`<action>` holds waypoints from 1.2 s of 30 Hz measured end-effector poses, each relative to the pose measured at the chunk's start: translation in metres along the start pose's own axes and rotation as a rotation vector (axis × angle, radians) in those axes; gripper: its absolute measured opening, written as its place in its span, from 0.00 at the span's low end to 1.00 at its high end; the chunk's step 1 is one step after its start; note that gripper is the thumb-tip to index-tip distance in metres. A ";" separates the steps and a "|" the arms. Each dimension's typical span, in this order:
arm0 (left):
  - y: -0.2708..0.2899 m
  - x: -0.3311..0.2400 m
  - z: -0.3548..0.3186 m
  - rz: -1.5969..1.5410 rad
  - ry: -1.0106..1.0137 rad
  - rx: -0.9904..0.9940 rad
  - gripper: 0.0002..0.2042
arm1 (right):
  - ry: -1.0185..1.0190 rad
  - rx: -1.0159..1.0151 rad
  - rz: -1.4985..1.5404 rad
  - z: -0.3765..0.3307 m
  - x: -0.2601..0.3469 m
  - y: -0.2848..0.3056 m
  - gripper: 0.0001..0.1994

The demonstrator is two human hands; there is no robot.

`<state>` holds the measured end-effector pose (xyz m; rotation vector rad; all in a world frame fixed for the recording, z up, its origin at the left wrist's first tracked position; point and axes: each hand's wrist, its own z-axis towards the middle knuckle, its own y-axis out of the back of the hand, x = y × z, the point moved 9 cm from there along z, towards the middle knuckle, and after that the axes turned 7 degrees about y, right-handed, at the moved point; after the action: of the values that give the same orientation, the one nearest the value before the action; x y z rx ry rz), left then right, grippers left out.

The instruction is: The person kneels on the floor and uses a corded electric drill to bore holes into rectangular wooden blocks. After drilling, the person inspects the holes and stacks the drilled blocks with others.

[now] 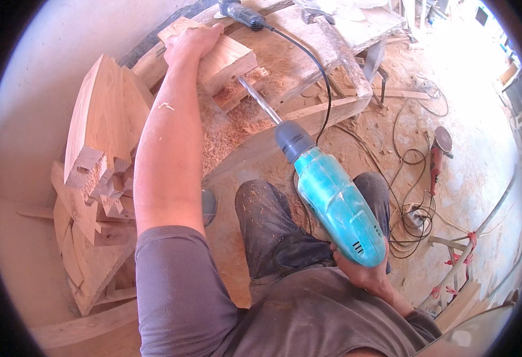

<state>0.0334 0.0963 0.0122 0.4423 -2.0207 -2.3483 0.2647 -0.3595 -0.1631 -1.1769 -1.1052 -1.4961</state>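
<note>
Left hand (193, 45): spread wide across the top of the wooden block (230, 59), gripping it over its width; not all my fingertips show.
Right hand (363, 273): closed around the rear of the teal drill (339, 205), most of my fingers hidden behind its body.
Drill: in front of my body above my knees, slanting up and away to the left.
Drill bit (261, 100): its tip meets the near end of the block; I cannot tell how deep it sits.
Block: lying at a slant on the workbench (347, 31), with wood shavings (213, 146) beside and below it.
Left of my forearm: a pile of cut wood (97, 125), pieces stacked at angles near the wall (25, 125).
Bench top: a dark power tool (246, 15) beyond the block, its black cord (311, 56) curving down behind the drill.
Right floor: a red grinder (437, 157), near tangled cables (401, 229).
</note>
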 end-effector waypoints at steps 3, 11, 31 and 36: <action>0.000 -0.001 0.002 0.022 -0.026 0.015 0.37 | -0.003 -0.011 -0.004 0.002 0.000 0.000 0.04; -0.007 0.003 0.012 0.011 -0.009 0.021 0.39 | 0.011 -0.018 0.052 0.007 0.001 -0.006 0.04; -0.007 0.003 0.012 0.015 -0.035 0.009 0.38 | 0.039 0.002 -0.045 0.018 0.020 -0.007 0.03; -0.007 0.001 0.012 0.020 -0.048 -0.004 0.38 | 0.090 0.028 -0.085 0.018 0.024 -0.007 0.04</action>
<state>0.0312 0.1089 0.0069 0.3675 -2.0298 -2.3739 0.2574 -0.3435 -0.1374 -1.0447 -1.1236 -1.5779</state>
